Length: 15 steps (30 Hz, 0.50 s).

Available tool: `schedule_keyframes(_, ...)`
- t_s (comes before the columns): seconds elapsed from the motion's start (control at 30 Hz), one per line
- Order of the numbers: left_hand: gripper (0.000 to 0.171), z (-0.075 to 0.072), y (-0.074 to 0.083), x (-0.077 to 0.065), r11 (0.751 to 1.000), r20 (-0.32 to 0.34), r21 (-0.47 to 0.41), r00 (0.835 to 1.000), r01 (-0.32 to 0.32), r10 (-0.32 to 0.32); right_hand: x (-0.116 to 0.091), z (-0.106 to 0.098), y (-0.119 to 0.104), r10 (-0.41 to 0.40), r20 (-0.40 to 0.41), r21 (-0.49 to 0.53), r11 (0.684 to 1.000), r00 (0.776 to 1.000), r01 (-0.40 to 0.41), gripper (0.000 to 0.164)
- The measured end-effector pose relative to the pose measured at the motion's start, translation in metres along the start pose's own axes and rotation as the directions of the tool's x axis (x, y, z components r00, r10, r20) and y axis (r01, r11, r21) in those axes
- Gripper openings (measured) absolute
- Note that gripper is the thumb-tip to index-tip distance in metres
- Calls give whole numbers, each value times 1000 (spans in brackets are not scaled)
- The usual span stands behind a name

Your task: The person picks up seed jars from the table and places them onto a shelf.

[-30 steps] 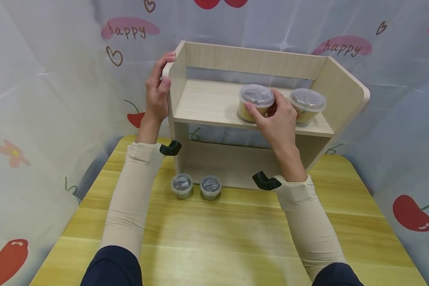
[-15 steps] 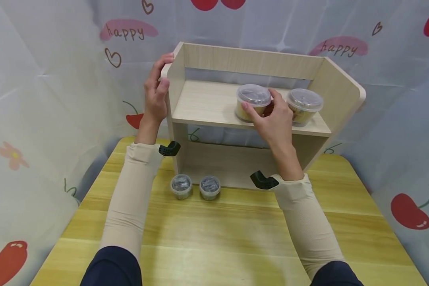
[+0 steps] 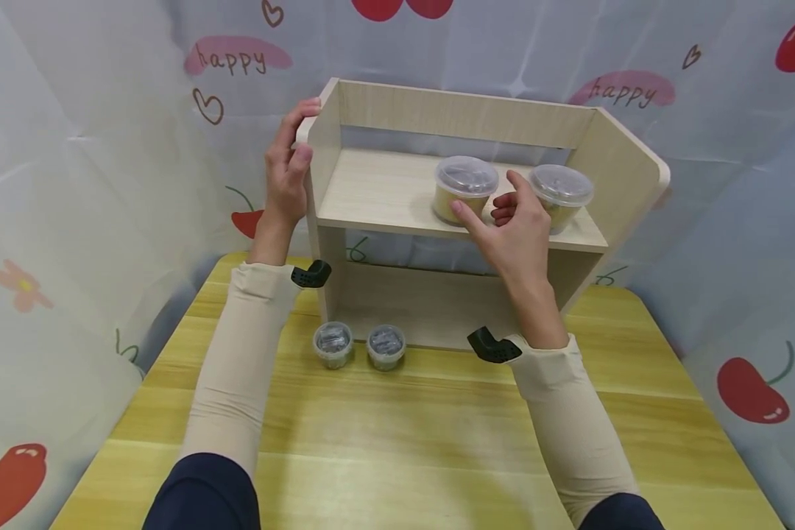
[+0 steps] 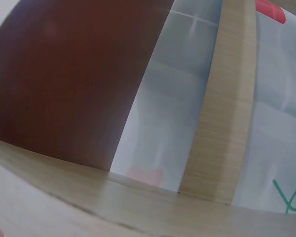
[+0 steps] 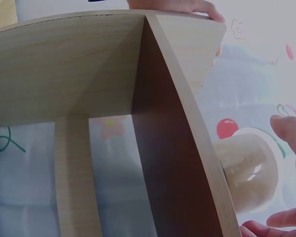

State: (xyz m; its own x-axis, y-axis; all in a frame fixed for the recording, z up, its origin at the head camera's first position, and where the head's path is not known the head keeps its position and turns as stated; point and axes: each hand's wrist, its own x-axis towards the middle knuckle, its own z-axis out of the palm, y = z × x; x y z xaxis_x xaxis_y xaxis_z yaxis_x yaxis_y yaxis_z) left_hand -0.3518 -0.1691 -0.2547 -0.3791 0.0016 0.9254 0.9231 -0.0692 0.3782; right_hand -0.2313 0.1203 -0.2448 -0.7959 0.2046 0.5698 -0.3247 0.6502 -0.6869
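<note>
A light wooden two-tier shelf (image 3: 384, 184) stands on the table, and my left hand (image 3: 286, 173) grips its left side panel near the top. On the upper board sits a clear lidded tub (image 3: 465, 190) with pale yellow contents. My right hand (image 3: 520, 228) is just to the right of this tub, thumb and fingers spread, holding nothing. Behind that hand, a second lidded tub (image 3: 562, 193) stands near the right panel, partly covered by it. In the right wrist view, the thumb (image 5: 288, 129) and fingers (image 5: 286, 217) lie apart on either side of the first tub (image 5: 249, 170).
Two small lidded cups (image 3: 333, 344) stand side by side on the wooden table (image 3: 397, 442), in front of the shelf's lower left. The lower board (image 3: 424, 302) lies beneath the tubs. A printed cloth (image 3: 106, 147) hangs close behind and beside the table.
My right hand has let go of the left tub, its fingers coming away and drawing back slightly to the right. The tub stays on the upper board; my left hand keeps its grip.
</note>
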Motion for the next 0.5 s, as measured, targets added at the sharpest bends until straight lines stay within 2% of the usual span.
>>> schedule_keyframes(0.2, 82, 1, 0, 0, 1000, 0, 12, 1000, 11, -11, -9, -8, 2, 4, -9, 20, 1000, 1000, -4, 84)
schedule_keyframes(0.5, 82, 0, 1, 0, 999, -7, 28, 1000, 18, -17, -23, -16, 6, -67, -37, 49, 996, 997, 68, 78)
